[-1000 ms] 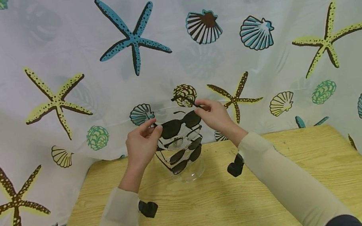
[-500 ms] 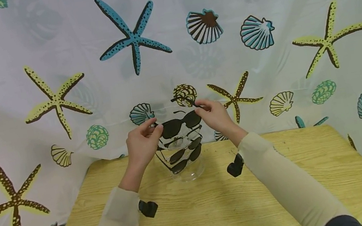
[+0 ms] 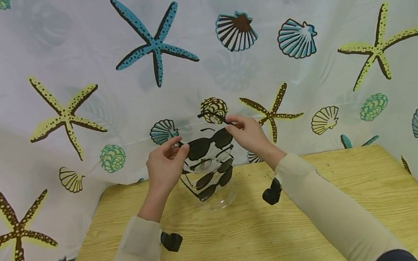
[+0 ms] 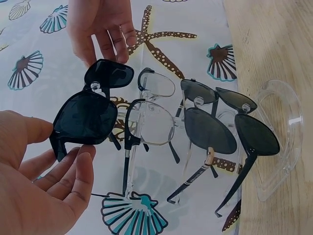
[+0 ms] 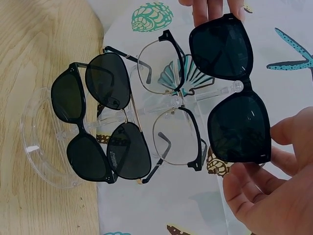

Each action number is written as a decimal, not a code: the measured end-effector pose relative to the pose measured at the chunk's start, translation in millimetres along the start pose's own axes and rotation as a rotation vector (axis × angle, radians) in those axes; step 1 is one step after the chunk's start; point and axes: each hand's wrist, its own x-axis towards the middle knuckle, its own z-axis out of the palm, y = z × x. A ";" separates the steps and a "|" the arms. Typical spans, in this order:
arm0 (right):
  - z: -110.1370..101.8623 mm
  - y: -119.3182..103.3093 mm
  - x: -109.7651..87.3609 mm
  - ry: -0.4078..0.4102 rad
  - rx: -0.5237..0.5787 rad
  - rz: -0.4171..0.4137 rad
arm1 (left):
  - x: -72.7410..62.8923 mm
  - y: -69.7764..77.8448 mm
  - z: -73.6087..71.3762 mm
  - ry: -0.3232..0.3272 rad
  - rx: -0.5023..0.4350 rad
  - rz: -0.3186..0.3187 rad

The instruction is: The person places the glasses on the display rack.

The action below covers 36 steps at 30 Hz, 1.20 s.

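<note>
Black sunglasses (image 3: 199, 149) sit at the top of a clear display stand (image 3: 222, 203), their bridge at its uppermost peg in the right wrist view. My left hand (image 3: 165, 165) pinches their left hinge end between thumb and fingers. On the other side, my right hand (image 3: 250, 134) pinches the right end near the temple. Below hang half-rim clear eyeglasses (image 4: 151, 122), then gold-trimmed dark sunglasses (image 5: 110, 81). Lowest are black-framed sunglasses (image 5: 88, 156). The far temple tips are partly hidden behind lenses and fingers.
The stand's curved clear base (image 4: 288, 142) rests near the back of a wooden table (image 3: 238, 246). Right behind it hangs a white curtain (image 3: 208, 79) printed with starfish and shells. A black wrist device (image 3: 171, 241) is on each forearm.
</note>
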 end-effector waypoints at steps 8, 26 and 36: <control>-1.5 -1.7 -2.3 0.004 -0.012 0.001 | -0.5 0.7 0.5 0.007 0.002 0.019; -24.8 15.7 -19.8 0.022 0.018 0.016 | -17.8 -2.9 -3.4 0.060 0.025 0.099; -42.7 39.8 -42.7 0.023 -0.107 -0.014 | -43.4 -23.9 -6.0 0.002 0.214 0.133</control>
